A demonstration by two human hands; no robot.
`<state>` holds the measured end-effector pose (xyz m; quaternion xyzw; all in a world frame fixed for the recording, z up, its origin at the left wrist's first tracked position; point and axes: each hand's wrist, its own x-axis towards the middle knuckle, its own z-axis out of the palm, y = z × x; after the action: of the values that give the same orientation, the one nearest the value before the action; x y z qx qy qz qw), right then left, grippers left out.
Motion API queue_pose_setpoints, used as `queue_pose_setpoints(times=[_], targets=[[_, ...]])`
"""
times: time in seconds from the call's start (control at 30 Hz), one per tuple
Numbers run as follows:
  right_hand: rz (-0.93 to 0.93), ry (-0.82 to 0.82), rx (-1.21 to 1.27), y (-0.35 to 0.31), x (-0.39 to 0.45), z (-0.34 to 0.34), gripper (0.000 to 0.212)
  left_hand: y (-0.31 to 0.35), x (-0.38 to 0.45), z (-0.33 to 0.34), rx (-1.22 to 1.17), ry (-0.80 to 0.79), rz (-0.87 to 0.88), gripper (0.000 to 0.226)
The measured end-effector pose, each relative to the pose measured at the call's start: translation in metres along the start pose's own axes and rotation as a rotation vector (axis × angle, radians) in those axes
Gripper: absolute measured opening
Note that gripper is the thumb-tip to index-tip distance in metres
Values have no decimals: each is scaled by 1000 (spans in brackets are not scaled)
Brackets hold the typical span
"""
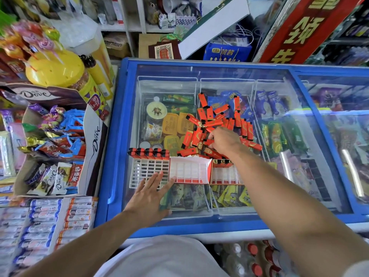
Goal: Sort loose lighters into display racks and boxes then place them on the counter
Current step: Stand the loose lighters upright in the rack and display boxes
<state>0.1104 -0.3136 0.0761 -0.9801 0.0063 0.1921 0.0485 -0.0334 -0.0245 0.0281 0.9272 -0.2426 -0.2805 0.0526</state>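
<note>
Shop counter: glass-topped chest freezer (123, 136) amid sweets. Loose red lighters (219, 124) heaped beyond white grid rack (148, 170), long axes every way. Right hand (224, 141) on heap, fingers curled, grasp unclear. Left hand (151, 193) spread flat, steadying rack.

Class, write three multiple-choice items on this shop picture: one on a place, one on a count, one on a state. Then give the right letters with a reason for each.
1. Where does the loose heap of red lighters lie?
A. on the freezer's glass lid
B. on the floor
C. in the Dove carton

2. How many lighters stand in the white rack?
A. none
B. five
C. twelve

3. How is the left hand?
A. clenched in a fist
B. flat, fingers straight
C. holding a bottle

Key: 1 A, ice creams show beneath the heap; 2 B, five black caps line its far row; 3 B, its fingers rest spread by the rack.
</note>
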Motion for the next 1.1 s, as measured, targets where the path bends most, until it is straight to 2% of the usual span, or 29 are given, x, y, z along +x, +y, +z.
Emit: queue_pose_setpoints(times=[0.3, 0.53, 0.83, 0.93, 1.03, 1.1], targets=[[-42, 62, 21, -4, -7, 2, 37, 2, -1, 1, -15, 0, -11, 105], [-256, -98, 114, -32, -4, 2, 24, 2, -2, 0, -7, 4, -15, 105], [-322, -112, 65, -42, 5, 6, 29, -1, -2, 3, 4, 20, -5, 102], [-276, -30, 201, -40, 0, 1, 31, -1, -3, 3, 27, 10, 7, 101], [-201, 80, 440, -38, -17, -12, 30, 2, -2, 2, 47, 2, 5, 99], [-162, 101, 557, -40, -34, -17, 31, 6, -1, 2, 51, 2, -1, 99]])
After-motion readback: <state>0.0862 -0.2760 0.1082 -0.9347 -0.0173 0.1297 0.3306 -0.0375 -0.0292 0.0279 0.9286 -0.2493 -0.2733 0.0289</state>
